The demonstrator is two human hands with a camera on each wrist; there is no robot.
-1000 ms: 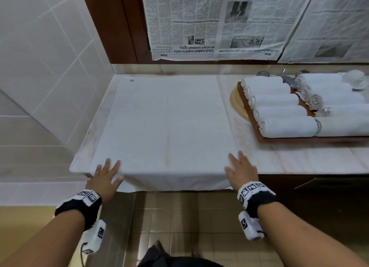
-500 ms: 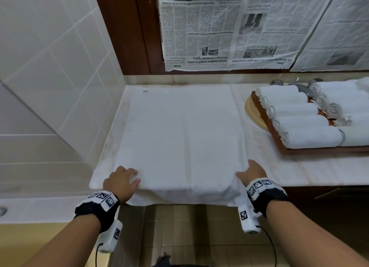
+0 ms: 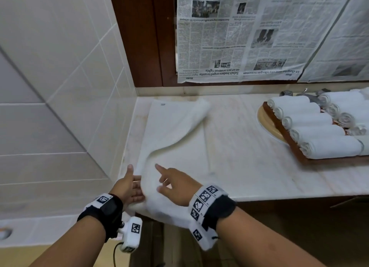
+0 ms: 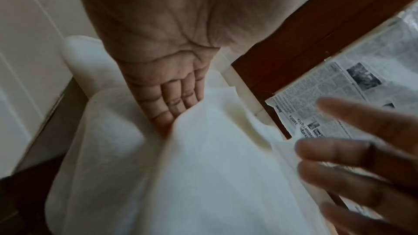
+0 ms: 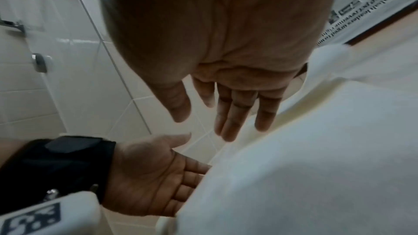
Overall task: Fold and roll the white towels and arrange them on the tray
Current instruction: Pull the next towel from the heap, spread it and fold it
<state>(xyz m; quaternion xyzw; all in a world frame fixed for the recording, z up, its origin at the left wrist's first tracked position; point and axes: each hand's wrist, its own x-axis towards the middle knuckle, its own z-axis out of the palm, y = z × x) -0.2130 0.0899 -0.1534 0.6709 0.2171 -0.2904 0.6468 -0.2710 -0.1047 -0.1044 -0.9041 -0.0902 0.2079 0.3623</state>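
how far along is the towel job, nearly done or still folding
Well along, not finished. Done: two rows of rolled white towels already lie on the brown wooden tray. In hand: one flat white towel on the pale marble counter is mid-fold, its right side swung leftward; left hand sits under the near edge, right hand open above it. Left: finish folding, roll it, place it on the tray.

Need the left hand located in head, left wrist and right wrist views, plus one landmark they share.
Head: left hand lower centre-left, fingers under the towel edge.
Left wrist: palm fills top centre, fingers slipping under the towel.
Right wrist: left hand lower left, palm up, fingertips under the towel.
Shared landmark: the newspaper on the wall, right edge of left wrist, top right corner of right wrist.
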